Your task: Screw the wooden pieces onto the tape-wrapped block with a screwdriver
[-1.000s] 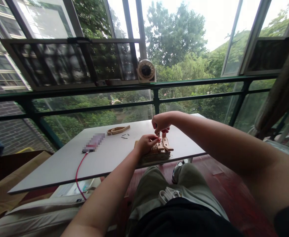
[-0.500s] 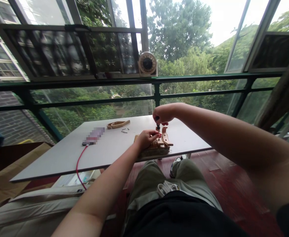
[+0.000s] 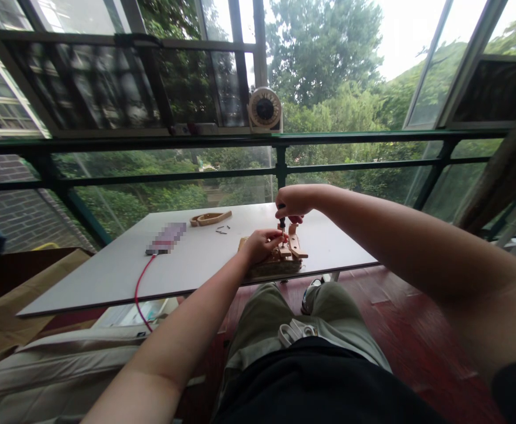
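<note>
My right hand (image 3: 293,201) is closed around the dark handle of a screwdriver (image 3: 282,223), which stands upright with its shaft pointing down. Below it my left hand (image 3: 263,244) is closed, thumb and fingertips pinched beside the lower shaft; what they grip is too small to make out. The screwdriver's tip meets a small light wooden piece (image 3: 285,252) on top of a thick block (image 3: 273,270) at the table's front edge. Just right of the shaft, a wooden part with holes and an upright end (image 3: 295,242) rests on the block.
On the white table (image 3: 205,259) lie a curved wooden frame (image 3: 211,218), several screws (image 3: 222,229) and a blurred phone-like object (image 3: 167,237) with a red cable (image 3: 137,288). A round fan (image 3: 265,110) stands by the green railing (image 3: 355,139). A cardboard box (image 3: 32,280) is at left.
The view has shifted slightly. Both hands keep their places at the screwdriver, and the wooden parts look the same.
</note>
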Tool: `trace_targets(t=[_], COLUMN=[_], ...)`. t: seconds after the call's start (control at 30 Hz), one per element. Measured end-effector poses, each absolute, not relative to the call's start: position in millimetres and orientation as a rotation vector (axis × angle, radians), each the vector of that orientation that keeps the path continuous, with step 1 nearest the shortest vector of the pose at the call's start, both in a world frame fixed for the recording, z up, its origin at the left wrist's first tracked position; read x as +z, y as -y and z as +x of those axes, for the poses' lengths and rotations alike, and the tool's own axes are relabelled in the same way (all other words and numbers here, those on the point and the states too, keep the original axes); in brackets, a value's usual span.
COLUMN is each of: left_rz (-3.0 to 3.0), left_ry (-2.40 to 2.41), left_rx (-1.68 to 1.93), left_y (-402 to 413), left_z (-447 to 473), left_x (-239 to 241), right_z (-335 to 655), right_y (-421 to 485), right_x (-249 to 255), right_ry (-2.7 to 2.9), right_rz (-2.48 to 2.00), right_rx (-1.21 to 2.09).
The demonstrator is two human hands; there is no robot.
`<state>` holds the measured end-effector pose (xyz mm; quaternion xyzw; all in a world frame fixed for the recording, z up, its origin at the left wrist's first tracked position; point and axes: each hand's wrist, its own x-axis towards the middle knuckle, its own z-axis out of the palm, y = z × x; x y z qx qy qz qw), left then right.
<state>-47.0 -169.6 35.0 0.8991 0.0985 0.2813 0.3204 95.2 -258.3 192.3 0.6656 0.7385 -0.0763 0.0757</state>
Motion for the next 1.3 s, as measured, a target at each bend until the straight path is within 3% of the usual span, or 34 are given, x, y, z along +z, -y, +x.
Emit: trace_targets(t=[0.3,0.5,1.3], left_rz=[2.337,2.327,2.266], left_ry=[-0.239,-0.229,-0.272], left_rx=[0.721,0.724,0.748], left_y=[167.2,164.3,166.2], left_z=[-44.3,-43.4,-42.8], left_x=[32.6,30.6,29.9], right_z=[93.5,96.8,73.2], right_y=[259.4,260.9,257.6], right_x=[185.8,186.7,189.8], right_ry=[-2.141,-2.347,-2.145], right_rz=[2.116,1.962,1.862], right_rx=[-0.059,0.128,0.111])
